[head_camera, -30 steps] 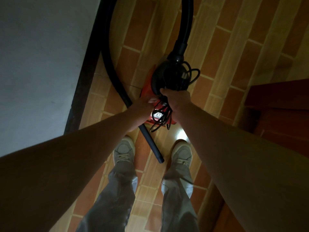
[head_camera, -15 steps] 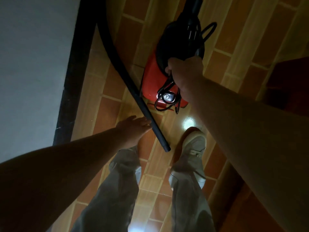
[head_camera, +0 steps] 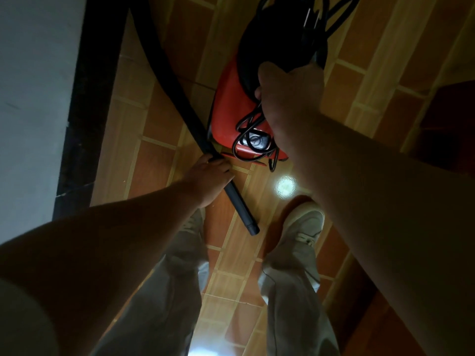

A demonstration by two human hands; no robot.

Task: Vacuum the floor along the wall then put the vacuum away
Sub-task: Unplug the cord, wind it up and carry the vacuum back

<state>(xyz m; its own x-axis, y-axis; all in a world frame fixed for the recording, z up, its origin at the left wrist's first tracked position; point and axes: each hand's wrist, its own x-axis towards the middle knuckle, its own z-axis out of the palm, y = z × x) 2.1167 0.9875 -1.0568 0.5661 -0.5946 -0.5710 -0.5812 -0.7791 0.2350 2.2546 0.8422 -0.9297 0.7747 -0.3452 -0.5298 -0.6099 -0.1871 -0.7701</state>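
While the right hand (head_camera: 288, 98) is clamped round the black top of the vacuum (head_camera: 227, 111), with loops of cord (head_camera: 245, 129) bunched under the fist, the left hand (head_camera: 209, 179) is wrapped round the hose (head_camera: 169, 78) just below the red body, right where it turns into the stiff tube (head_camera: 240, 206). So both hands are busy, close to each other but not touching. Vacuum is over the floor (head_camera: 156, 165), a bit out from the dark baseboard (head_camera: 87, 111) and the pale wall (head_camera: 33, 98) on the left; can't tell if it's resting on the tiles or lifted, lighting's pretty dim. Hose curves up from the left hand along the baseboard side and runs out the top of the shot. Tube's open end points down between the feet, near the right shoe (head_camera: 305, 222). Bright spot of light (head_camera: 285, 186) reflects off the floor just beside the vacuum's red end.
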